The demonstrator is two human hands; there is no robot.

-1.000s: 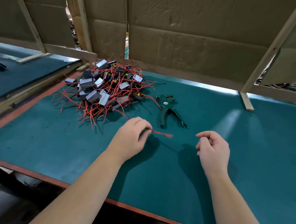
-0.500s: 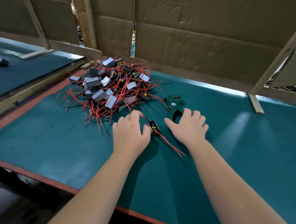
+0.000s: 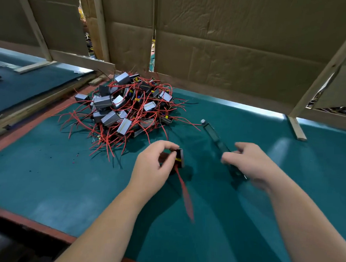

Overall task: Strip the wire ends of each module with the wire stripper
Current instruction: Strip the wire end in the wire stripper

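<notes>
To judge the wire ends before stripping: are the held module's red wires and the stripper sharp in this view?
Head view: the red wires hanging from the small black module in the left hand are smeared, ends unreadable; the dark green wire stripper in the right hand is blurred; the heap of grey box modules is sharp; glare streaks the far edge of the teal mat.

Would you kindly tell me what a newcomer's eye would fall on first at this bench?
First, the tangled, red-wired heap of grey modules at the back left of the green mat. In front of it, the left hand holds a single module, its red wires trailing blurred toward the near edge. To its right, the right hand grips the dark wire stripper, head pointing away.
</notes>
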